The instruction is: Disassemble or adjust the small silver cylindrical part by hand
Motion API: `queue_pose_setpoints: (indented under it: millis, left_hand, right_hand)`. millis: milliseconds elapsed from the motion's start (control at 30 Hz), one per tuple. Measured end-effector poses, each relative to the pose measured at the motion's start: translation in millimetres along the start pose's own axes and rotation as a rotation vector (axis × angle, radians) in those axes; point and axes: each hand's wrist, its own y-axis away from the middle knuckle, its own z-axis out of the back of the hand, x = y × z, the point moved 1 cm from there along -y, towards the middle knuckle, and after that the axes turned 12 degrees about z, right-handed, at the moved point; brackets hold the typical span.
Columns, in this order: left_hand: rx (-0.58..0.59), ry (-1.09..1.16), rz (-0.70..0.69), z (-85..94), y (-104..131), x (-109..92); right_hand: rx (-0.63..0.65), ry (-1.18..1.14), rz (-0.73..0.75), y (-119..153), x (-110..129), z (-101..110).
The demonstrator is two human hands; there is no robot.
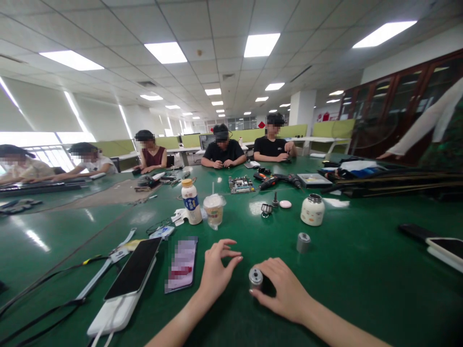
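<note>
My right hand [285, 290] has its fingers and thumb around a small metal cylinder [255, 276], which stands upright on the green table. Dark holes show in the cylinder's top face. To its left, my left hand [219, 265] is held over the table with fingers apart and nothing between them. A second metal cylinder [303, 243] of similar look stands farther back, beyond my right hand. Left of my left hand lies a phone [181, 265] with a lit, blurred screen.
A dark-screened phone [133, 267] rests on a white power bank [119, 313] with cables. Behind stand a bottle [191, 202], a drink cup [214, 210] and an open white jar [312, 210]. Farther off are a circuit board [241, 184], a power drill [269, 182] and several seated people.
</note>
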Motion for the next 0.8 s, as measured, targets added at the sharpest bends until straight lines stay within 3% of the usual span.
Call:
queue_pose_setpoints:
  millis: [200,533,800]
  left_hand:
    - [0.128,0.103,-0.079,-1.6,20.2,-35.5]
    - [0.144,0.010,-0.172,-1.7,28.1,-38.1]
    - [-0.048,0.116,-0.017,-6.9,25.9,-32.7]
  right_hand:
    - [-0.027,-0.008,0.019,2.3,-1.3,-3.2]
    - [-0.038,-0.011,0.021,3.1,-3.6,-5.9]
    - [-0.021,-0.013,0.022,3.0,-2.0,-4.0]
